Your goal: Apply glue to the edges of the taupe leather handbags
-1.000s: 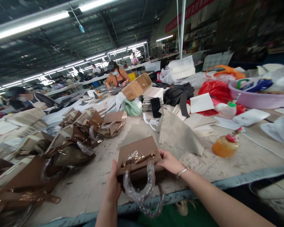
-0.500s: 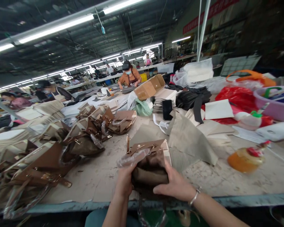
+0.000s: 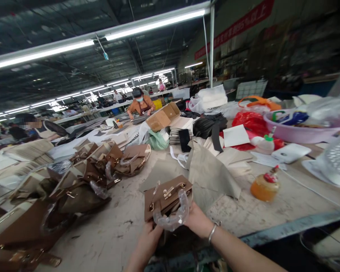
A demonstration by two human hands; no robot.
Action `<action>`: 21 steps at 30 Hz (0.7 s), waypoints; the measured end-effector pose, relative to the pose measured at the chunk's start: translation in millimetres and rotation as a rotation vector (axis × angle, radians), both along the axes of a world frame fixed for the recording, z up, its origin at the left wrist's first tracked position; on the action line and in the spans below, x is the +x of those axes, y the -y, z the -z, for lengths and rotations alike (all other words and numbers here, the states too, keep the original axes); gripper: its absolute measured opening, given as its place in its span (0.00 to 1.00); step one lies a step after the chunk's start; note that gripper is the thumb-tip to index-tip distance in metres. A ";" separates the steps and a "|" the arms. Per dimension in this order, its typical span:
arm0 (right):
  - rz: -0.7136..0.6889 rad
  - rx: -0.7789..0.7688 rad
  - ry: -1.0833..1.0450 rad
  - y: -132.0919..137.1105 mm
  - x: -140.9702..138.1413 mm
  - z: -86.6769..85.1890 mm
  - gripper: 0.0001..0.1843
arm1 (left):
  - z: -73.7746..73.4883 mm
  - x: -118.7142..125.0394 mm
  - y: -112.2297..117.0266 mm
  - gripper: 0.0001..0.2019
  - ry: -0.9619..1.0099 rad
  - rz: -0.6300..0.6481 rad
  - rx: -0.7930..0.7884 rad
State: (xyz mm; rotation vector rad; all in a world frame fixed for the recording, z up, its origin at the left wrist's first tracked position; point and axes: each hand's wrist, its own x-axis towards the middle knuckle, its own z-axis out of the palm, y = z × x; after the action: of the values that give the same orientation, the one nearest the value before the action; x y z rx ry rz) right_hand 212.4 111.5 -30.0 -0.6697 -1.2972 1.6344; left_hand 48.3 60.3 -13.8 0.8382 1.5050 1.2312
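Handbag back flap-side up, left hand and right hand clamped on its underside.

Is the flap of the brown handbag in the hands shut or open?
Shut: the handbag has its flap lying flat over the front, with the strap and gold clasp across it.

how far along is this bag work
Likely done: a pile of bags lies on the table to the left, handles wrapped in plastic. In hand: one brown handbag, gripped between the left hand and right hand at the table edge. Left: unclear; that pile may equally be waiting.
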 end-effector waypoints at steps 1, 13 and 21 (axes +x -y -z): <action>0.003 0.001 -0.001 -0.7 -2.3 -0.2 0.22 | 1.9 -0.3 -0.1 0.08 -0.057 0.002 0.057; 0.389 -0.016 0.082 -28.4 0.6 7.3 0.23 | -16.9 -27.0 7.8 0.28 -0.362 -0.136 0.070; 0.270 0.131 0.150 -19.9 -1.3 -1.2 0.16 | -9.5 -29.9 -5.5 0.12 -0.739 0.035 0.205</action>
State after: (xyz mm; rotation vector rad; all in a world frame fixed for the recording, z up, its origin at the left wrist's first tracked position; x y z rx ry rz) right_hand 211.2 131.4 -28.8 -0.8596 -1.3430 1.2905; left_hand 18.4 65.7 -4.3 1.5677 1.9364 1.1121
